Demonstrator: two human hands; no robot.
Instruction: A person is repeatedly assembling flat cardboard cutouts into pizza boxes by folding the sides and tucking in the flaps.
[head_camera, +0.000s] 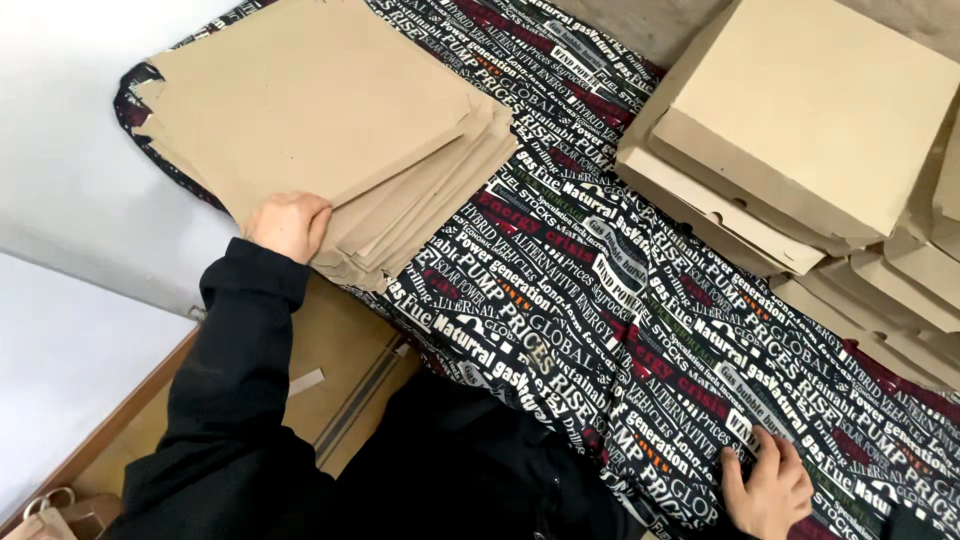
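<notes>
A stack of flat brown cardboard sheets (330, 120) lies at the upper left on a black cloth printed with white and red lettering (600, 290). My left hand (290, 225), in a black sleeve, grips the near corner of the top sheets, fingers curled under the edge. My right hand (768, 490) rests flat on the cloth at the lower right, fingers apart, holding nothing.
Folded cardboard boxes (800, 120) are piled at the upper right, more of them trailing down the right edge. A white wall (70, 180) runs along the left. Below it lie a brown board (340, 350) and a pair of scissors (45, 505).
</notes>
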